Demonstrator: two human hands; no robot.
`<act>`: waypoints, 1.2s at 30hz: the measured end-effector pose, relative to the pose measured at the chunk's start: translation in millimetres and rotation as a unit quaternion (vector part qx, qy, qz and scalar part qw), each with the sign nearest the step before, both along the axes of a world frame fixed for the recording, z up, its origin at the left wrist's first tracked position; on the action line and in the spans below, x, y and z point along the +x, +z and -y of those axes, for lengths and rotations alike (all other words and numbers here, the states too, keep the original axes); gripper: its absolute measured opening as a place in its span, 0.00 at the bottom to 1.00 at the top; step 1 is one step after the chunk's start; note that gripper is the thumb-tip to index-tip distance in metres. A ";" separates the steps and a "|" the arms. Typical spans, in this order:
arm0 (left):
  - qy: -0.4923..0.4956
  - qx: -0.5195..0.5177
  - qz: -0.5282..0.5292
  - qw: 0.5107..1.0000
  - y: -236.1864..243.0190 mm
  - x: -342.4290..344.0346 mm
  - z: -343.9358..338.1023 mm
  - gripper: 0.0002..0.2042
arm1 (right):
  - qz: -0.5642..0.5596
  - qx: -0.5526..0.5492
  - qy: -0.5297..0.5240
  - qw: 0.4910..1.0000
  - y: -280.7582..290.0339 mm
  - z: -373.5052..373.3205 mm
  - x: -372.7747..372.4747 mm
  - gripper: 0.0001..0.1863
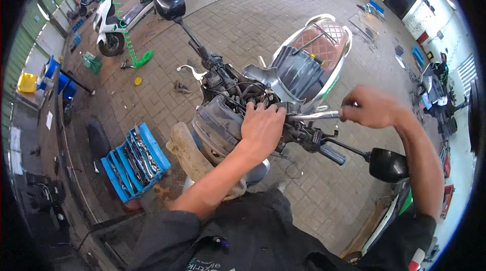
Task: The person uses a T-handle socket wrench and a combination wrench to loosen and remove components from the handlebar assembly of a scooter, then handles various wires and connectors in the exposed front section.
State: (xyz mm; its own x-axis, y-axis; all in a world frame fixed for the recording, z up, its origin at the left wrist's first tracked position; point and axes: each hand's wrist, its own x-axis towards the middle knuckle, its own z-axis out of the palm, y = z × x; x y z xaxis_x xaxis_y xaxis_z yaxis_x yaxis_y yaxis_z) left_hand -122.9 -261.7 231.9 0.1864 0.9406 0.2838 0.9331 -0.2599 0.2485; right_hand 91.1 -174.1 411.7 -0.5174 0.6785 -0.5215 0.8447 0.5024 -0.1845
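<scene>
A scooter stands before me with its front cowl [217, 121] toward me and its handlebar opened up, baring wiring [250, 88] and dark parts. My left hand [264, 128] lies over the middle of the handlebar. Its fingers are bent down among the parts there, and what lies under the fingertips is hidden. From just right of these fingers a silver wrench [316, 115] reaches rightward. My right hand [374, 109], slightly blurred, is closed round its far end, above the right side of the handlebar. The wrench's working end is hard to make out.
Two black mirrors [169, 1] [389, 164] stick out from the handlebar. A blue toolbox [136, 162] full of tools stands open at the lower left. Beyond it lies a green coiled hose [143, 59]. The scooter's brown quilted seat [324, 43] extends away behind.
</scene>
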 end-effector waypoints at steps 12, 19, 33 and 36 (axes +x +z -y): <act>0.114 0.065 -0.001 0.991 -13.1 29.9 8.5 0.09 | -0.008 -0.007 0.097 0.995 -8.7 -24.3 16.2 0.20; 0.146 0.106 -0.004 0.984 -15.2 30.0 12.2 0.07 | 0.031 -0.002 0.107 0.994 -5.4 -23.3 6.0 0.17; 0.240 0.220 0.012 0.945 -47.3 56.9 22.0 0.10 | -0.036 0.110 0.096 0.989 -10.7 -1.9 7.0 0.12; 0.246 0.249 0.000 0.937 -51.4 56.1 18.7 0.09 | -0.017 0.102 0.156 0.982 -4.9 -0.4 3.9 0.14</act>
